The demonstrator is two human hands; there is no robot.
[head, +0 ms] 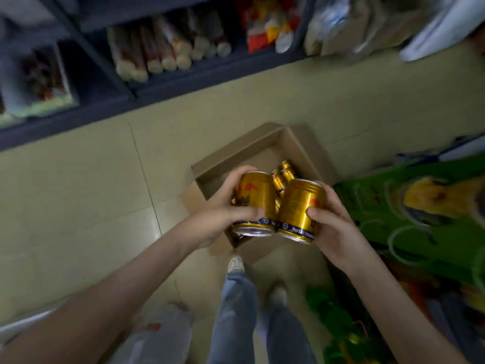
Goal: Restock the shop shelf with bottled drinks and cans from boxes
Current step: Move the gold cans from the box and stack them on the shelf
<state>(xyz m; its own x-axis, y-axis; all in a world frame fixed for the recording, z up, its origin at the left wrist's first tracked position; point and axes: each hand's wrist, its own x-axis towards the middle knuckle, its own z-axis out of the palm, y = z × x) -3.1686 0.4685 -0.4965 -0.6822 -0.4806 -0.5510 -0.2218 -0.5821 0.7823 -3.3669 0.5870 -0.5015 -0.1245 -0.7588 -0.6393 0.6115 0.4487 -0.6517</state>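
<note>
At frame centre, the left hand [223, 208] curls round a shiny gold cylindrical metal can [256, 198]; the right hand [338, 227] grips a second gold can [301, 206], over an open brown cardboard box [252, 151].

The left can [256, 198] and right can [301, 208] I hold are gold, red-marked, with a dark blue band; the box [262, 153] is brown, my jeans [236, 311] pale blue.

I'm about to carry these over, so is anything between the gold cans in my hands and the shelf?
Nothing visible does. The left hand and right hand hold the gold cans above the cardboard box; only floor lies between them and the shelf.
</note>
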